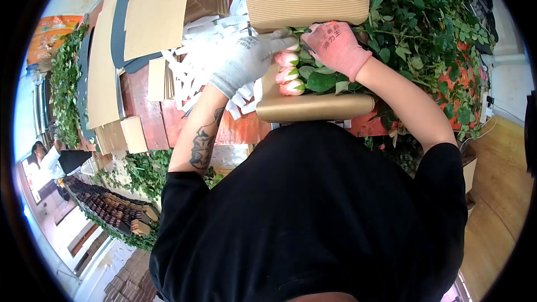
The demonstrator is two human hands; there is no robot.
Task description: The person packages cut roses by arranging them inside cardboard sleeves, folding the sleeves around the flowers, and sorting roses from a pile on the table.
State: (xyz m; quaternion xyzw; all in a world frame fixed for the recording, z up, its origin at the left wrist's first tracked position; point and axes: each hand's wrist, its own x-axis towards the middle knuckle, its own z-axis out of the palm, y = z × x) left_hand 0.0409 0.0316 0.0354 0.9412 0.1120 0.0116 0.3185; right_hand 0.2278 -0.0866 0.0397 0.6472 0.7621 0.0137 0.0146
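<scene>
Pink roses [289,74] lay in a row on brown cardboard [268,83], between a ridged sheet [307,9] and a smooth roll [316,108]. The white-gloved left hand [249,57], fingers extended, rested by the topmost bloom [287,58]; the pink-gloved right hand [337,49] curled above leafy stems [321,80], whether gripping any I could not tell.
</scene>
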